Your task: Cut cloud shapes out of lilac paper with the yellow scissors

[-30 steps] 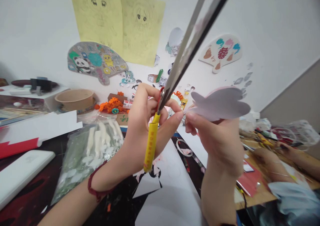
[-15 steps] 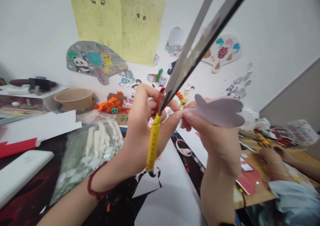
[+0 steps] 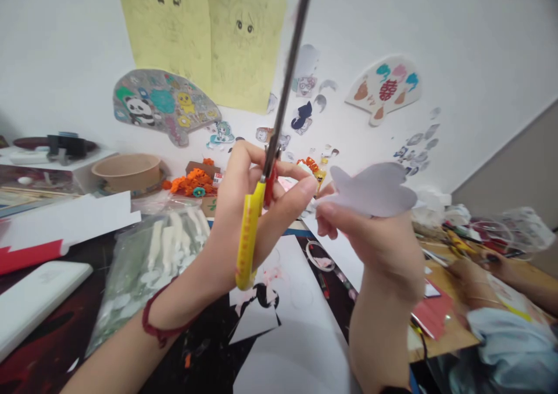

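Note:
A pair of scissors [image 3: 247, 240] with yellow and red handles hangs on the fingers of my left hand [image 3: 231, 219], its blades pointing up towards the wall and seemingly closed. The left thumb and forefinger reach towards my right hand, with a small gap between the hands. In my right hand [image 3: 383, 246], pinched between thumb and fingers, is a pale grey-white paper cutout [image 3: 372, 190] with rounded lobes, standing above the hand. Below them, white paper sheets [image 3: 296, 336] and cut scraps with black and pink marks [image 3: 264, 295] lie on the dark table.
On the left are a clear plastic bag [image 3: 131, 289] of white pieces, a white box [image 3: 43, 301], a round tan container [image 3: 126, 170] and orange flowers [image 3: 194, 182]. Another person's arm [image 3: 473, 283] rests at the wooden table on the right. Painted fans [image 3: 387, 89] hang on the wall.
The scissors have swung left and more upright, their blades now together. My left fingertips have come away from the right hand's, and the paper cutout has turned and dropped slightly.

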Available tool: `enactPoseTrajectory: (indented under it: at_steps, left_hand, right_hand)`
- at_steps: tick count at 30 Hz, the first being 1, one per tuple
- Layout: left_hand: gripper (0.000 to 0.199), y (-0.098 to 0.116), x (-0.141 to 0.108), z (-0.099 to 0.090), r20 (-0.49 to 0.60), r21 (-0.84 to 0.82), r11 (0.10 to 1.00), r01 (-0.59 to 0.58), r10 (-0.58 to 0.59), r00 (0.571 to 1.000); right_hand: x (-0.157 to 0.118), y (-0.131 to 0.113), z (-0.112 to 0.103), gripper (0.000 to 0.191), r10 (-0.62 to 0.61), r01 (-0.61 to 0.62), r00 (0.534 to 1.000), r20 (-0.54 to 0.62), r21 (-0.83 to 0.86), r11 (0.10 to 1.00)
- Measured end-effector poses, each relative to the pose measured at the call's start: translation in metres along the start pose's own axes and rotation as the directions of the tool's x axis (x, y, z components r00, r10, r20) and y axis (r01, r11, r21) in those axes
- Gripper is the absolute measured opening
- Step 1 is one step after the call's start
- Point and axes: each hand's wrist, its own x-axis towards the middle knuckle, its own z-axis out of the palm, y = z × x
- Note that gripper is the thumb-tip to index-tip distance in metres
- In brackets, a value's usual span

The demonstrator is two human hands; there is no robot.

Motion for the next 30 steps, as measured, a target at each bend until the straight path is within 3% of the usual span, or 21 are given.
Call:
enactPoseTrajectory:
  at_steps: [7, 11, 14, 19, 24, 30]
  left_hand:
    - [0.036, -0.003, 0.005, -0.003, 0.023, 0.002, 0.999, 0.036, -0.036, 0.999]
    - [0.033, -0.004, 0.005, -0.003, -0.047, -0.038, 0.999, -0.006, 0.005, 0.999]
    - [0.032, -0.005, 0.004, -0.003, -0.104, -0.068, 0.996, -0.055, 0.048, 0.993]
    - [0.033, -0.011, 0.005, -0.003, -0.163, -0.067, 0.991, -0.115, 0.102, 0.981]
    - [0.039, -0.014, 0.007, -0.001, -0.22, -0.147, 0.978, -0.148, 0.114, 0.969]
    - [0.039, -0.013, 0.007, 0.003, -0.246, -0.145, 0.98, -0.138, 0.1, 0.964]
  right_hand:
    - [0.001, 0.001, 0.002, 0.017, 0.126, -0.113, 0.976, 0.176, -0.08, 0.99]
    - [0.005, 0.006, 0.002, 0.022, 0.153, -0.137, 0.977, 0.149, -0.112, 0.984]
    - [0.008, 0.009, 0.002, 0.021, 0.074, -0.061, 0.99, 0.122, -0.111, 0.992]
    - [0.008, 0.008, 0.008, 0.008, -0.148, 0.146, 0.988, -0.03, -0.076, 0.986]
    - [0.007, 0.007, 0.017, 0.016, -0.191, 0.188, 0.98, -0.055, -0.053, 0.981]
    - [0.007, 0.01, 0.016, 0.015, -0.151, 0.149, 0.988, -0.019, -0.087, 0.985]
